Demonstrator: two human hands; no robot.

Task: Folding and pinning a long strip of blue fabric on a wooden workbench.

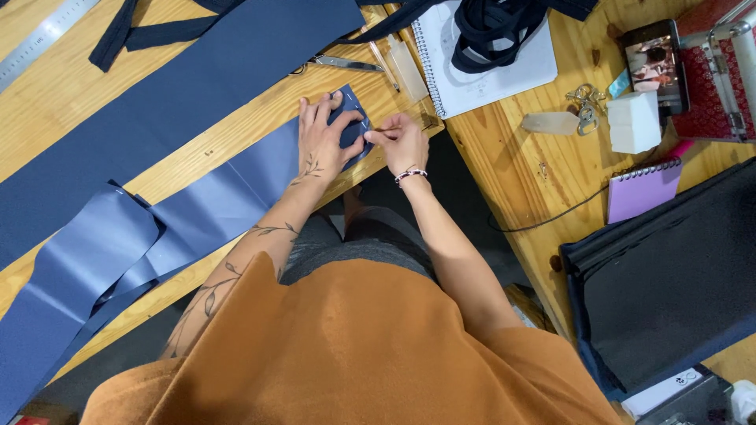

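Right now the left hand [321,145] lies flat, fingers spread, on the folded end of the blue fabric [350,126] at the table's [504,169] near edge, while the right hand [400,142] pinches what looks like a pin, which could prick a finger or let the fold slip.

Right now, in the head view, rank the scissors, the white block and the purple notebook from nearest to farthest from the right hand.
From the right hand:
1. Scissors, just above it on the table, by the dark cloth.
2. White block, farther right, beside the keys.
3. Purple notebook, right side, slightly beyond the block; these two are almost level.
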